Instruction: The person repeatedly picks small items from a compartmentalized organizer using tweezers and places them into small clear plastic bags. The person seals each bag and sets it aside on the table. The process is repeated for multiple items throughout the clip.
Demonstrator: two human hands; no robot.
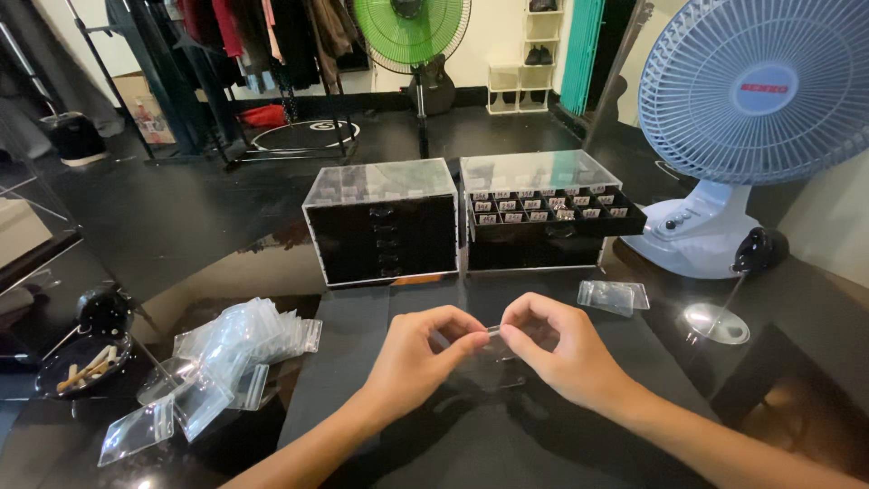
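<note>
Head view, centre frame: left hand (418, 349) and right hand (552, 349), both pinching one small clear zip bag (493, 355) over the black mat (362, 362). Lower left: pile of empty bags (237, 349). Upper centre: open drawer (552, 210). Risk: slippery plastic may slip from fingertips.

— What was the small clear plastic pouch (493, 358) between the left hand (418, 355) and the right hand (559, 351) like?

— Thin, glossy film, see-through. The heap of clear plastic zip pouches (222, 362) looked the same, shiny and crinkled.

— And the bench?

— The black bench (507, 444) was smooth and matt under the hands, glossy and mirror-like at its edges.

— The boxes?

— The two clear acrylic drawer cabinets with black fronts (380, 222) were hard, polished plastic. The pale blue plastic desk fan (756, 86) had a smooth, slightly shiny grille and white base.
</note>
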